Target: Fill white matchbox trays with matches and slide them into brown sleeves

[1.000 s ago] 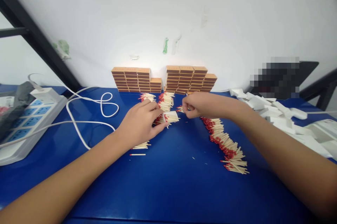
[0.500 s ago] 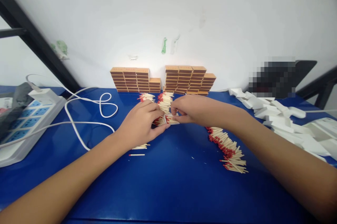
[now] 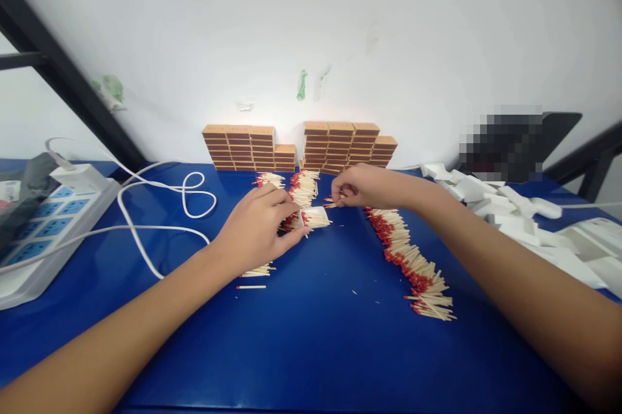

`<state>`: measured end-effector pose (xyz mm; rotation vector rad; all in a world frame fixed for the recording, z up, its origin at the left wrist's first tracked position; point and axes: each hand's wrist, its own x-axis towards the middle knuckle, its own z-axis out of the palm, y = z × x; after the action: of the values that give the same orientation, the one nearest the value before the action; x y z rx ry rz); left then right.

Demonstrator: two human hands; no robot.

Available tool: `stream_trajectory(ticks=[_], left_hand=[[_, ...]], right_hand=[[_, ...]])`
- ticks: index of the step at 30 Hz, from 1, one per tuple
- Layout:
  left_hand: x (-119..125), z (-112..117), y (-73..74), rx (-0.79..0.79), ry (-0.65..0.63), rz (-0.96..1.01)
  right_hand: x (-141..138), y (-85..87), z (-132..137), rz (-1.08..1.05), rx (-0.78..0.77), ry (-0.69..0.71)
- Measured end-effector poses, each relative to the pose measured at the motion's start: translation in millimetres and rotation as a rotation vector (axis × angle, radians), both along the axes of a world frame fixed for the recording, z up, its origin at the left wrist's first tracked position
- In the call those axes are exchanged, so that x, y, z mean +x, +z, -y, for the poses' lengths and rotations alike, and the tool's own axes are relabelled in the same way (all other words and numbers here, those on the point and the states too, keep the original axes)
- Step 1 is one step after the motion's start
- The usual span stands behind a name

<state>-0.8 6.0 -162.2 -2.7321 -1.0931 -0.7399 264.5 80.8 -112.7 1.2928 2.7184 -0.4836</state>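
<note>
My left hand (image 3: 260,223) grips a small white matchbox tray (image 3: 318,210) between thumb and fingers. Red-tipped matches lie in the tray, some poking past its right end. To the right of it, my right hand (image 3: 362,186) is closed in a pinch on a few matches (image 3: 329,204), their red heads pointing left. Behind the tray is a heap of matches (image 3: 305,188), and a smaller bunch (image 3: 270,179) sits to its left. My left hand partly hides more matches (image 3: 260,269). A long row of matches (image 3: 401,249) runs below my right forearm.
Stacked matchboxes (image 3: 239,147) and a second stack (image 3: 341,145) stand against the wall. White empty trays (image 3: 505,210) are heaped at right. A power strip (image 3: 58,232) and looping white cables (image 3: 127,219) occupy the left. One loose match (image 3: 251,287) lies near the front.
My right hand has moved from the tray to the right and slightly back, now with matches in its fingers. The tray is uncovered; my left hand has stayed on it.
</note>
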Motion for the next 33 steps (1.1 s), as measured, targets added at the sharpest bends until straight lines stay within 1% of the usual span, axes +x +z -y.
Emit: stream_trajectory(ticks=[7, 11, 15, 19, 22, 28, 31, 33], left_hand=[[0, 0, 1.2, -0.003, 0.006, 0.001], [0, 0, 0.5, -0.003, 0.003, -0.003], [0, 0, -1.2, 0.004, -0.001, -0.012], [0, 1, -1.9, 0.008, -0.002, -0.003], [0, 1, -1.3, 0.008, -0.007, 0.005], [1, 0, -0.3, 0.003, -0.019, 0.012], [1, 0, 0.0, -0.001, -0.004, 0.008], [1, 0, 0.1, 0.006, -0.001, 0.009]], right_hand=[[-4, 2.1, 8, 0.070, -0.050, -0.067], [-2, 5.6, 9, 0.058, -0.061, -0.074], [-3, 15.2, 14, 0.000, -0.048, -0.054], [-12, 24.8, 27, -0.048, -0.042, -0.038], [-21, 23.0, 34, -0.043, -0.018, -0.005], [-29, 8.9, 37, -0.083, 0.016, 0.056], [-27, 11.3, 36, -0.106, 0.025, 0.072], [-21, 15.6, 32, -0.118, 0.038, 0.036]])
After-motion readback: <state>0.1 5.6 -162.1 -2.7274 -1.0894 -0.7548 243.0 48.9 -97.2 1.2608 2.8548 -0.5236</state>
